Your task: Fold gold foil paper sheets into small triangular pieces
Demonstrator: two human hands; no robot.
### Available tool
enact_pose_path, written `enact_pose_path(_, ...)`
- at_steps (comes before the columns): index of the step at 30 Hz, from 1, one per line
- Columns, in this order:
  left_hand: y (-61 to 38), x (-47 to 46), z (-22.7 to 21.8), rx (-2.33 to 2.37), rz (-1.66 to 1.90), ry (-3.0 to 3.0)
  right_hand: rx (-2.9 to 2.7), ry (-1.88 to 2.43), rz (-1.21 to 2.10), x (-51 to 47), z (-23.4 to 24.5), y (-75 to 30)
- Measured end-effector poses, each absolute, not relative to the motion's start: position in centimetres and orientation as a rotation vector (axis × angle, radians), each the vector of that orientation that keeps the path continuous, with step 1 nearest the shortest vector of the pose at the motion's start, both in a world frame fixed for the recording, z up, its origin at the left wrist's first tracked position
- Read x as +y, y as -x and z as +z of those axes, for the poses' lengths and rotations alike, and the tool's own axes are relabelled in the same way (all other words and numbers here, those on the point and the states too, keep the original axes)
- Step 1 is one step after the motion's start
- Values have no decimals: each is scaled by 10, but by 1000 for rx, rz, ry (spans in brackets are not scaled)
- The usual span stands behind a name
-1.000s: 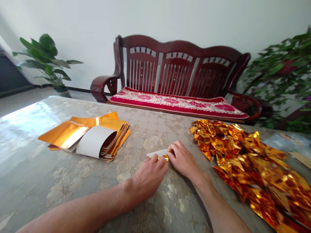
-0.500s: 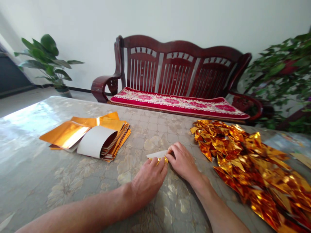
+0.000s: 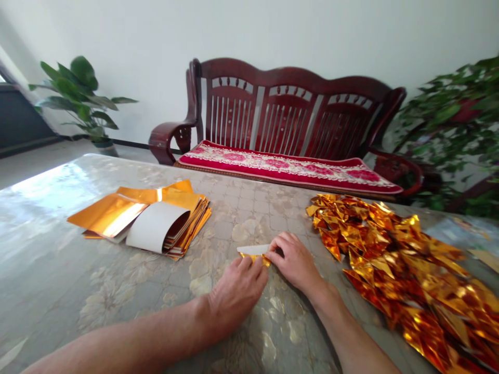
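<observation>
A small folded sheet of gold foil paper [image 3: 251,250] lies between my hands on the table, its pale back facing up along the far strip and gold showing along the near edge. My left hand [image 3: 242,280] presses on its near side with bent fingers. At the right end, my right hand [image 3: 293,259] pinches the paper between thumb and fingers. To the left is a loose stack of gold foil sheets [image 3: 105,210], one curled over with its pale side out. On the right spreads a heap of folded gold foil pieces [image 3: 405,265].
A patterned cover lies over the table [image 3: 128,291]. Beyond its far edge stands a dark red wooden bench [image 3: 268,109] with a red floral cushion [image 3: 288,165]. A clear plastic bag [image 3: 463,231] lies behind the heap. Leafy plants [image 3: 78,98] flank the bench.
The fingers of my left hand have drawn slightly back toward me, showing more gold along the near edge. My right hand keeps its pinch. The whole view has shifted slightly.
</observation>
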State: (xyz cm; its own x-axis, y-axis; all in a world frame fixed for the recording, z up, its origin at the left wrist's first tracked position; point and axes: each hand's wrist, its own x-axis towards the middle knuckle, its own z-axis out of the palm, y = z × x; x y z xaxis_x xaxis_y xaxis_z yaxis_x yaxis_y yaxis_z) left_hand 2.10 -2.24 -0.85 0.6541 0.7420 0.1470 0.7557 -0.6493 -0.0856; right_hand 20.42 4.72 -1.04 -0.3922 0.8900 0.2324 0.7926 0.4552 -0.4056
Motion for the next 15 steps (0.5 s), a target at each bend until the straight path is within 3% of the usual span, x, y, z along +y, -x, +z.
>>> enact_pose_path(5,-8,-5,3,-1455,-248,2939,-2297,1400,362,49,-11,-206)
enact_pose_path(11,-2,13,3,-1785,-497,2789,-2363,1315,363,53,-11,-209)
enact_pose_path(15,1,17,4,-1853,-464,2729,-2425,1330,320,54,-7,-209)
